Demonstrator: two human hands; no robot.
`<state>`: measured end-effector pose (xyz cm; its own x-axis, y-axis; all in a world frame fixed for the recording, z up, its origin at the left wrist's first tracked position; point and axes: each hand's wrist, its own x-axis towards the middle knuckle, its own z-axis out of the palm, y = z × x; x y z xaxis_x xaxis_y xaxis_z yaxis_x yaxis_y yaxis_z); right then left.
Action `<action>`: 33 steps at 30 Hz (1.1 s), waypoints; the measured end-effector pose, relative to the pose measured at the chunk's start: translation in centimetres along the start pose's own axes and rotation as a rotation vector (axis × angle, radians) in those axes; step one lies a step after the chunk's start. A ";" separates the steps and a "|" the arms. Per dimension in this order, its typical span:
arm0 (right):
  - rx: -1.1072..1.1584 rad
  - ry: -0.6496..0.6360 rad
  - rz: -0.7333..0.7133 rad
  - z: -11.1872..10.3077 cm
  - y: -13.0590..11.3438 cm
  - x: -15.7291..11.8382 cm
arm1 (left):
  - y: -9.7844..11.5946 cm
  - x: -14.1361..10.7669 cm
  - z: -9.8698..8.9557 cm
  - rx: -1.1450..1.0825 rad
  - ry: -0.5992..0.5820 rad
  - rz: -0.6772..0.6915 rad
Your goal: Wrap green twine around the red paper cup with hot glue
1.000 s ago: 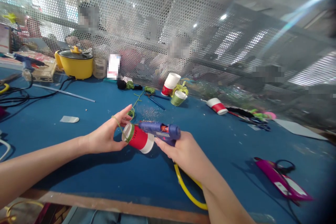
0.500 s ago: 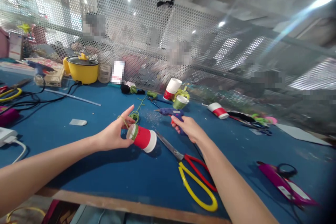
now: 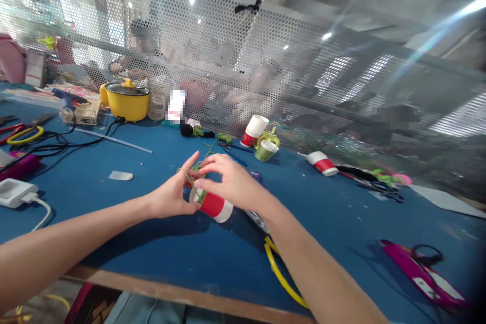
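A paper cup (image 3: 214,206) with a red band lies tilted in my left hand (image 3: 169,195), whose thumb and fingers hold its end wrapped with green yarn (image 3: 200,195). A strand of that yarn runs over my left fingers. My right hand (image 3: 231,182) reaches across the cup, its thumb and fingertips bent together at the yarn by the cup's end; the exact grip is partly hidden. Behind the right wrist lies a blue glue gun (image 3: 257,176), mostly covered. Large scissors (image 3: 259,221) with a yellow handle loop lie under my right forearm.
At the back stand a white-and-red cup (image 3: 255,130), a green cup (image 3: 266,150) and a yellow pot (image 3: 127,103). Another cup (image 3: 322,163) lies on its side at right. A purple tool (image 3: 421,273) with a cord is near right; a white charger (image 3: 17,192) sits left.
My right hand has let go of the glue gun, leaving it on the table, and moved left to the yarn on the cup. The left hand still holds the cup. The view shifted slightly.
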<state>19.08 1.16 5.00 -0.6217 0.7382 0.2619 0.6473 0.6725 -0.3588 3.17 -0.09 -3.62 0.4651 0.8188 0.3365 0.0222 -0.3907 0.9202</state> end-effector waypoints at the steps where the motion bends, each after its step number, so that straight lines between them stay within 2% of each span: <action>1: -0.026 -0.051 -0.038 0.4 -1.1 0.4 | 0.1 0.0 0.0 -0.012 -0.005 0.013; 3: -0.055 -0.098 -0.050 1.0 -2.1 0.9 | 0.2 0.0 0.0 -0.018 0.004 0.039; 5: -0.002 -0.080 -0.021 1.0 -2.0 1.0 | 0.1 0.1 -0.1 -0.031 0.004 0.034; 10: 0.291 0.093 0.149 -0.2 0.5 0.1 | -0.3 0.1 -0.1 -0.061 -0.012 0.015; 15: 0.459 0.171 0.228 0.5 2.5 -0.8 | -0.2 -0.2 0.1 -0.030 -0.030 0.012; 25: 0.433 0.199 0.256 1.1 2.8 -2.0 | 0.0 -0.6 0.3 -0.048 -0.070 0.040; 33: 0.427 0.162 0.299 1.9 3.1 -2.3 | 0.3 -0.7 0.6 -0.032 -0.086 0.094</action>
<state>21.66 1.46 1.62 -0.3402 0.9153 0.2157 0.5280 0.3757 -0.7616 3.32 -1.06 -3.67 0.5379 0.7395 0.4047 -0.0526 -0.4497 0.8916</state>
